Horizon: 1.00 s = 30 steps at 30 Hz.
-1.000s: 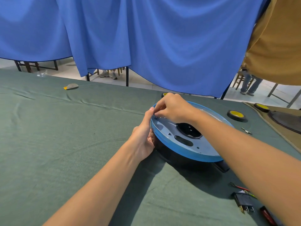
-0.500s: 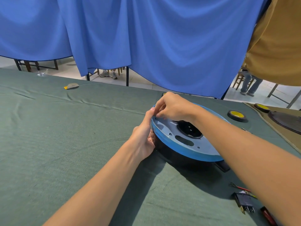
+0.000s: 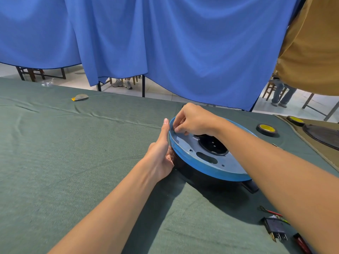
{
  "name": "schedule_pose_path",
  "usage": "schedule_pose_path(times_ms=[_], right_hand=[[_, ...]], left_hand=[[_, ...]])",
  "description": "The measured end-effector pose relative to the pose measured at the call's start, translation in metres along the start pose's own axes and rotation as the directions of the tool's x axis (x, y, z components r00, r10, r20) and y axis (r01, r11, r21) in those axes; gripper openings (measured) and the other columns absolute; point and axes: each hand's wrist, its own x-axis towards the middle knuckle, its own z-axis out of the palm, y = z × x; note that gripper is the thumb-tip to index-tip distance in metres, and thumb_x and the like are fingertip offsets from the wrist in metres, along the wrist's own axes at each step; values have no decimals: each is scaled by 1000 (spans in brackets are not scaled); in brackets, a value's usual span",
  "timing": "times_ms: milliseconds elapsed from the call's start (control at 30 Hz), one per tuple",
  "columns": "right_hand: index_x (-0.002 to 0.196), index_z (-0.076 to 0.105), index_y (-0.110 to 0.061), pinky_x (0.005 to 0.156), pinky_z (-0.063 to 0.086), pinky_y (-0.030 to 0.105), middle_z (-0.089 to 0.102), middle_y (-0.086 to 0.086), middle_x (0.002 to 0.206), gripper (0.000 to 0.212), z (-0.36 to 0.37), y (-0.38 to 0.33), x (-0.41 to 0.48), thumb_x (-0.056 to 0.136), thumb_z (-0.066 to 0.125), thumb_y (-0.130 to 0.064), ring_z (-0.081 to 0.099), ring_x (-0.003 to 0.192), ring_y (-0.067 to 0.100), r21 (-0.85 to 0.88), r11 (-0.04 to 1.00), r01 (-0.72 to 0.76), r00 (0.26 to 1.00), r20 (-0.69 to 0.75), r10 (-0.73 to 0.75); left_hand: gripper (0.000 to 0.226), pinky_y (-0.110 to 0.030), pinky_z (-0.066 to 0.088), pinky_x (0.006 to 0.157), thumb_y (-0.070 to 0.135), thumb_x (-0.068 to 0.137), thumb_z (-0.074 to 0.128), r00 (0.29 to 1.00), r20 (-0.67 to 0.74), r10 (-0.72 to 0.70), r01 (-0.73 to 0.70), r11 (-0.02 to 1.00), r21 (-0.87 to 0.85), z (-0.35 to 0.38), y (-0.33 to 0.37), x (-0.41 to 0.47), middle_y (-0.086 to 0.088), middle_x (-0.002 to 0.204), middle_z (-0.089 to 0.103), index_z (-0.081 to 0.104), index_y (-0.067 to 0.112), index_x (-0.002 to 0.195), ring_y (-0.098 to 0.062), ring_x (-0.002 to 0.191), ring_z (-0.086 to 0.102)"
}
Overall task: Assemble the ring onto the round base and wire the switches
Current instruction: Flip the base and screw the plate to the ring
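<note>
A round black base lies tilted on the green cloth, with a blue-rimmed ring plate on top of it. My left hand grips the assembly's left edge; the thumb stands straight up against the blue rim and the fingers curl underneath. My right hand reaches over the plate and pinches a small dark part against the inner rim at its far left. A black rocker switch with metal terminals lies at the near right, a red wire beside it.
Two black-and-yellow tape rolls and a dark round plate sit at the far right. A red-handled tool lies by the switch. A small grey-and-yellow piece lies far left. A blue curtain hangs behind the table.
My left thumb has drawn away from my right fingers and now points straight up along the rim. My right hand stays at the same spot on the ring.
</note>
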Motion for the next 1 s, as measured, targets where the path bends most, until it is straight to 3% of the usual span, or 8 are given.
schedule_pose_path(times_ms=[133, 200, 300, 500, 600, 800, 1000], right_hand=[[97, 75, -8, 63, 54, 25, 70, 7, 87, 12, 2, -5, 3, 88, 67, -12, 65, 75, 16, -15, 997, -75, 997, -23, 74], [95, 72, -1, 75, 60, 32, 70, 13, 91, 12, 4, -5, 4, 88, 66, -7, 68, 81, 22, 109, 979, -172, 984, -16, 175], [90, 69, 4, 73, 59, 29, 68, 15, 85, 7, 6, -7, 5, 86, 65, 0, 65, 73, 22, 323, 900, -294, 951, 3, 310], [90, 70, 4, 80, 59, 35, 69, 16, 90, 6, 4, -5, 6, 85, 66, 2, 67, 83, 25, 400, 857, -323, 943, 58, 329], [86, 72, 1, 75, 59, 30, 69, 13, 88, 5, 3, -2, 5, 84, 68, 2, 65, 80, 21, 382, 875, -298, 954, 85, 289], [89, 71, 3, 73, 58, 28, 68, 13, 84, 6, 5, -4, 6, 84, 68, 2, 65, 77, 20, 426, 847, -318, 944, 66, 322], [93, 70, 3, 79, 58, 30, 69, 15, 90, 9, 4, -4, 7, 84, 67, 3, 65, 80, 22, 428, 840, -332, 941, 93, 325]], left_hand=[[75, -40, 52, 99, 69, 77, 64, 1000, 8, -4, 4, 1000, -4, 0, 0, -1, -12, 110, 73, 67, 5, 117, -27, 105, 69], [73, -40, 53, 98, 67, 78, 65, 1000, -5, -3, 3, 1000, -10, 0, 1, -1, -13, 109, 73, 67, 6, 116, -27, 104, 70], [72, -41, 53, 98, 67, 77, 66, 1000, -16, 4, -4, 1000, -2, 0, 0, -2, -14, 110, 73, 67, 5, 116, -28, 105, 69], [82, -37, 46, 106, 70, 76, 64, 1000, -16, -10, 9, 1000, -11, -3, -2, 3, -13, 116, 67, 64, 1, 120, -28, 101, 61], [87, -34, 44, 90, 72, 77, 62, 1000, -19, -18, 17, 1000, -16, -4, -3, 4, -13, 103, 54, 61, -2, 123, -27, 94, 46], [73, -26, 53, 64, 66, 81, 62, 999, -44, 21, -20, 1000, 13, -2, -3, 2, -9, 80, 67, 66, -1, 111, -21, 66, 63], [74, -28, 58, 61, 66, 81, 61, 998, -55, 15, -14, 1000, 25, 0, -2, -1, -10, 81, 69, 65, 1, 115, -20, 63, 66]])
